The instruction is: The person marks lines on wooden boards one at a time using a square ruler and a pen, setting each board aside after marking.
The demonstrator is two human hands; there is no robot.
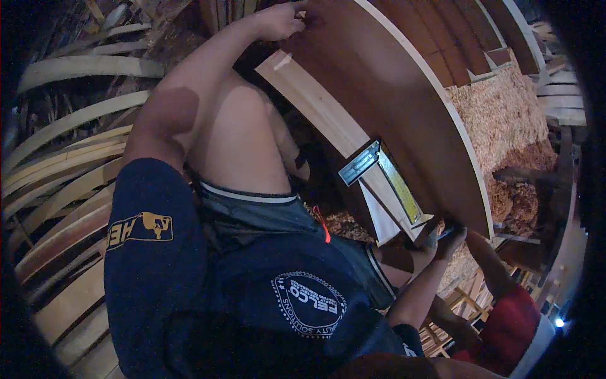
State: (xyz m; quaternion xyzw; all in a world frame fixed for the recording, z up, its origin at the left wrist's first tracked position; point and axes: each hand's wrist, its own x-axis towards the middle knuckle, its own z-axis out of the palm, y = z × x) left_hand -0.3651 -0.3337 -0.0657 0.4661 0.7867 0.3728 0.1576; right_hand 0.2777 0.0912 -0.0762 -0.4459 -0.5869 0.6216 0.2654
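My left hand [282, 23] is closed on the upper end of a large curved brown wooden panel [404, 95], with some fingertips hidden at its edge. A light wooden strip [319, 107] lies along the panel's inner side. Across this strip rests a try square, its metallic stock [360, 164] crosswise and its yellowish blade [401, 189] pointing toward the strip's lower end. Near that end is my right hand [447, 239], dark and partly hidden. Its fingers look closed around a thin bluish thing too small to name.
Another person in a red sleeve [508, 325] stretches an arm toward the panel's lower end. Curved wooden strips [76, 151] are stacked at the left. Wood shavings [505, 120] lie beyond the panel. My bare knee [243, 107] is beside the strip.
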